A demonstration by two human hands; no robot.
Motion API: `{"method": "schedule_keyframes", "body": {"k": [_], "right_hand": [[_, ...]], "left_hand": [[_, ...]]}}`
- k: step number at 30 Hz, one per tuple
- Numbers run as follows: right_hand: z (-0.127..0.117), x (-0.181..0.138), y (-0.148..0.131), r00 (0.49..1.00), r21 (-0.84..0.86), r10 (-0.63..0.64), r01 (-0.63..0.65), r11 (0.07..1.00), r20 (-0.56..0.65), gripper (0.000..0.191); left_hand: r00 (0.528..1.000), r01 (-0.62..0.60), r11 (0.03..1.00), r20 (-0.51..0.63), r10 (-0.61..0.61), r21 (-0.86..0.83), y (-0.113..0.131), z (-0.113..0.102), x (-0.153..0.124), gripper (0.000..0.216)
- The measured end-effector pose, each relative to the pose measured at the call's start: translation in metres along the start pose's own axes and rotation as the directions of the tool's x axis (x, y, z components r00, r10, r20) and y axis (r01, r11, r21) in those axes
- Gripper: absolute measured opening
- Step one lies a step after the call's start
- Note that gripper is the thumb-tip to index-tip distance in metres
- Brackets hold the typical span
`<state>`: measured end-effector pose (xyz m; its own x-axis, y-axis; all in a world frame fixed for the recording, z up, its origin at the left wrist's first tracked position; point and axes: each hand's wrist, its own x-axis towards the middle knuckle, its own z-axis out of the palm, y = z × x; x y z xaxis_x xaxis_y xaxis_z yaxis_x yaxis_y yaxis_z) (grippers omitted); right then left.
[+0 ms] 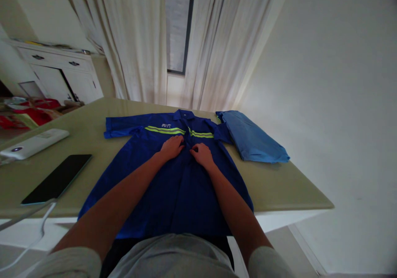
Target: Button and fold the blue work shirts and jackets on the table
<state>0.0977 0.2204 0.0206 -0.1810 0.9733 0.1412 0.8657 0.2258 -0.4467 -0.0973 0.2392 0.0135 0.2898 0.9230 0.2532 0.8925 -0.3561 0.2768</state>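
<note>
A dark blue short-sleeved work shirt (155, 187) with yellow-green reflective stripes lies front side up, its collar at the far end and its hem hanging over the near table edge. Just below the chest stripe, my left hand (173, 146) has its fingers closed on one side of the front opening. Across from it my right hand (202, 154) is curled, thumb and fingers pinching the other side of the opening. The cloth is slightly raised between the two hands. Any button there is too small to make out.
A folded light blue garment (252, 137) lies right of the shirt on the olive table (279, 191). To the left are a black phone or tablet (57, 179), a white device (39, 143) and a cable (43, 224). A wall borders the right side, with curtains behind.
</note>
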Motion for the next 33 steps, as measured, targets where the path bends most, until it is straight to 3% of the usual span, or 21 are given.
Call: {"method": "schedule_keyframes", "body": {"k": [3,8,10,16,20,23,28,33], "right_hand": [[0.0,0.002,0.007,0.999,0.009,-0.019,0.019,1.0,-0.037,0.014],[0.005,-0.002,0.0,0.989,0.024,-0.071,0.075,0.997,-0.131,0.013],[0.004,-0.005,-0.003,0.988,0.034,-0.072,0.078,0.996,-0.14,0.023],[0.0,-0.012,-0.007,0.994,0.059,-0.09,0.094,0.994,-0.063,0.045],[0.002,-0.012,-0.007,0.989,0.037,-0.145,0.144,0.989,0.01,0.036],[0.003,-0.013,-0.006,0.988,0.029,-0.149,0.148,0.989,0.028,0.03],[-0.009,-0.024,-0.011,0.988,-0.043,-0.15,0.151,0.988,0.029,0.04],[-0.015,-0.035,-0.023,0.982,-0.13,-0.187,0.188,0.974,0.016,0.02]], "left_hand": [[0.995,-0.074,0.996,0.064,0.077,-0.048,-0.001,0.003,-0.013,0.027],[0.997,-0.072,0.989,0.02,0.075,-0.133,0.003,0.008,-0.03,0.036],[0.996,-0.072,0.986,0.043,0.079,-0.15,0.006,0.007,-0.032,0.034],[0.992,-0.034,0.973,0.111,0.061,-0.229,0.007,-0.003,-0.029,0.028],[0.972,-0.061,0.965,0.203,0.116,-0.256,0.003,-0.011,-0.033,0.031],[0.945,-0.082,0.97,0.292,0.149,-0.229,0.003,-0.012,-0.04,0.043],[0.946,-0.194,0.979,0.252,0.202,-0.055,0.005,-0.001,-0.043,0.055],[0.951,-0.209,0.978,0.234,0.202,0.004,0.004,0.009,-0.02,0.055]]}}
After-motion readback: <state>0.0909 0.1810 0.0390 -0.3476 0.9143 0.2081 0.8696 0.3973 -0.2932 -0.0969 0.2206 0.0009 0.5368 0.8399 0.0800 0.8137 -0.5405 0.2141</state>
